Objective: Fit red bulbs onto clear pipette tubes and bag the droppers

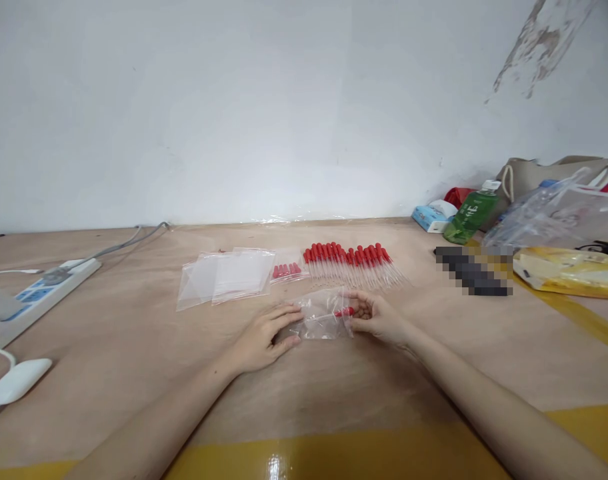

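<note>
A clear plastic zip bag (314, 329) lies across the table between my two hands, with one red-bulbed dropper (345, 311) pointing left in it. My left hand (269, 335) holds the bag's left end, its thumb below and fingers above. At the right end, the curled fingers and thumb of my right hand (377, 317) grip the bag's edge, close against the red bulb. Whether the fingertips also touch the bulb is hard to make out. Just behind the bag lies a row of droppers (347, 257), red bulbs facing the wall and thin clear stems toward me.
Flat clear bags (241, 275) overlap at left of centre, beside a bag holding several red bulbs (287, 270). A white power strip (49, 297) with cables lies far left. On the right are a green bottle (471, 213), a tissue pack (433, 217) and a yellow package (571, 273).
</note>
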`<state>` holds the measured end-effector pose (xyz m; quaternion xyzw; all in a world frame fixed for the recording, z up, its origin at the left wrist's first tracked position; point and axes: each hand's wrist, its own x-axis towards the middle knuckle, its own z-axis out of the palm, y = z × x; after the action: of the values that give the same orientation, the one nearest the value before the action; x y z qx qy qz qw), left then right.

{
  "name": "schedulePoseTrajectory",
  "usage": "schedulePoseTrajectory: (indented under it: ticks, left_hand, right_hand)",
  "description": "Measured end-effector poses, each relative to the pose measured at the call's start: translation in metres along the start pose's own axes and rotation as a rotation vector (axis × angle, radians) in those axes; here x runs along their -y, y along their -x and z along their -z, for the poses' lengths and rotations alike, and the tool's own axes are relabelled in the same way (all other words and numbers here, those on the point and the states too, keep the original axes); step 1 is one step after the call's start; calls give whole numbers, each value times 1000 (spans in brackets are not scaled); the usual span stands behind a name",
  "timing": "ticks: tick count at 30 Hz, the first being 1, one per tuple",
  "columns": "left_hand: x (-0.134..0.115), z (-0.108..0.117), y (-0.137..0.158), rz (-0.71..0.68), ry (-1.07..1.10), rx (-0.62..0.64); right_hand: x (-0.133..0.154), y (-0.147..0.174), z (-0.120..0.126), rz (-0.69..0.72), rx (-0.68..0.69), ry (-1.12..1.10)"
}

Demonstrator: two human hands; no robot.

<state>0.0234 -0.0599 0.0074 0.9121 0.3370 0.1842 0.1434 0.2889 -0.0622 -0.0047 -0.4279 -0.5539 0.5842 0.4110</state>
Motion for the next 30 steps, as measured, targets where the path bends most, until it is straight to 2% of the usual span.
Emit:
schedulePoseTrajectory:
  ticks: [5,10,16,20,24,26,30]
  left_hand:
    - [0,1,0,-8,7,7]
    - [0,1,0,0,32,6]
    - [1,0,1,16,31,2]
    - [1,0,1,11,26,12]
    - [0,2,-1,-1,39,13]
    - [-1,2,-1,3,49,4]
    - [-2,2,-1,-2,73,-14]
  right_hand:
    - [1,-1,3,60,-160,-15]
    - [-4,-5,5,108,-322,91]
    - [-10,-7,5,159,-297,191]
    - [-7,-5,5,182,-173,301]
    - [-2,-3,8,79,-96,289]
    - [-1,-2,9,25,-113,249]
    - [-2,-3,9,4,-216,246]
